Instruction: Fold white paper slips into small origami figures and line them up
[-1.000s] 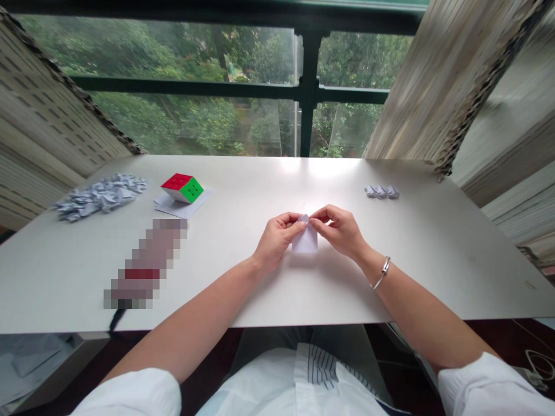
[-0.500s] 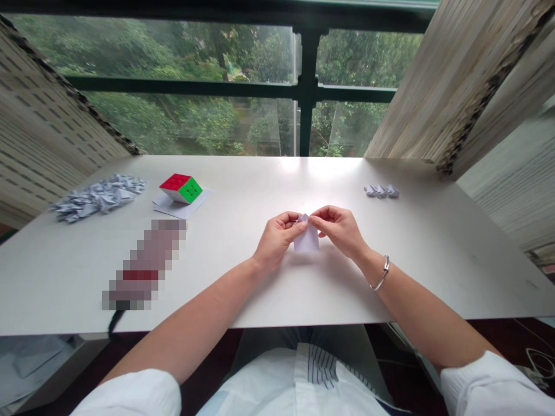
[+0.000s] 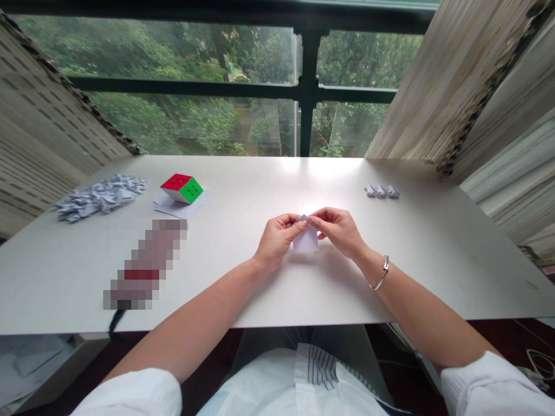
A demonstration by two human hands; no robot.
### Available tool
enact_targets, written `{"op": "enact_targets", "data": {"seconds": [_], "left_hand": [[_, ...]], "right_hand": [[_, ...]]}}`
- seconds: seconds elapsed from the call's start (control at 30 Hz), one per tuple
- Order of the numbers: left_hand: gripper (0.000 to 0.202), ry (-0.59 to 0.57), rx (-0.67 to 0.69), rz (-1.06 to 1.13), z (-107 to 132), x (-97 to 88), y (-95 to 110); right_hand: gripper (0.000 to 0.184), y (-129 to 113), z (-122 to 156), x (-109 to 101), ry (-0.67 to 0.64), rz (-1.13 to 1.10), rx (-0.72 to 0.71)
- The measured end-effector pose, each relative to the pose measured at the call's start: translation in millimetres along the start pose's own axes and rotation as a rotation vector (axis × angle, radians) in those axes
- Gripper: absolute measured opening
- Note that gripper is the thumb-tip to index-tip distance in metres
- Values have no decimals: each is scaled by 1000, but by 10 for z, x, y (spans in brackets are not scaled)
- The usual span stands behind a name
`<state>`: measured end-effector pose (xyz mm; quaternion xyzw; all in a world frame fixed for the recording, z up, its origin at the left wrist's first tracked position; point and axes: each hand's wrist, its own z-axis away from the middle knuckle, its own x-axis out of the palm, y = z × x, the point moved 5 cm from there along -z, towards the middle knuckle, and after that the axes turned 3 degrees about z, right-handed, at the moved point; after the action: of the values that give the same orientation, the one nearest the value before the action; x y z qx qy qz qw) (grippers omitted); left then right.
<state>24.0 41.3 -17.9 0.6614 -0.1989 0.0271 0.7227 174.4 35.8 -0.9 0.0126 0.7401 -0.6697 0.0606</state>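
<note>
A small piece of white paper [image 3: 306, 240] with a pointed top is held up over the middle of the table. My left hand [image 3: 277, 237] pinches its upper left side between thumb and fingers. At the upper right edge, my right hand [image 3: 337, 228] grips the same paper with thumb and forefinger. Both thumbs face me and lie close together near the paper's tip. The fingers behind the paper are partly hidden.
On the white table [image 3: 243, 190], a pile of folded paper pieces [image 3: 102, 197] lies far left. A Rubik's cube [image 3: 182, 189] rests on paper sheets [image 3: 196, 207]. Nearer is a pixelated object [image 3: 147, 260]. Several folded pieces [image 3: 381, 192] sit at right, before the window [image 3: 260, 121].
Both hands keep their pinch on the paper and have barely moved. The view has shifted very slightly.
</note>
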Motion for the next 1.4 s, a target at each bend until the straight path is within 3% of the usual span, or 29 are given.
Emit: {"op": "enact_targets", "data": {"seconds": [0.6,0.83,1.4], "left_hand": [[30,-18,-59,-59,-4,-14,-52],[26,-10,27,-58,-12,-21,-13],[30,-1,30,-100,-46,7,8]], "right_hand": [[44,20,-18,24,-59,23,20],[43,-7,-1,18,-92,-48,77],[43,21,-29,14,-94,-50,96]]}}
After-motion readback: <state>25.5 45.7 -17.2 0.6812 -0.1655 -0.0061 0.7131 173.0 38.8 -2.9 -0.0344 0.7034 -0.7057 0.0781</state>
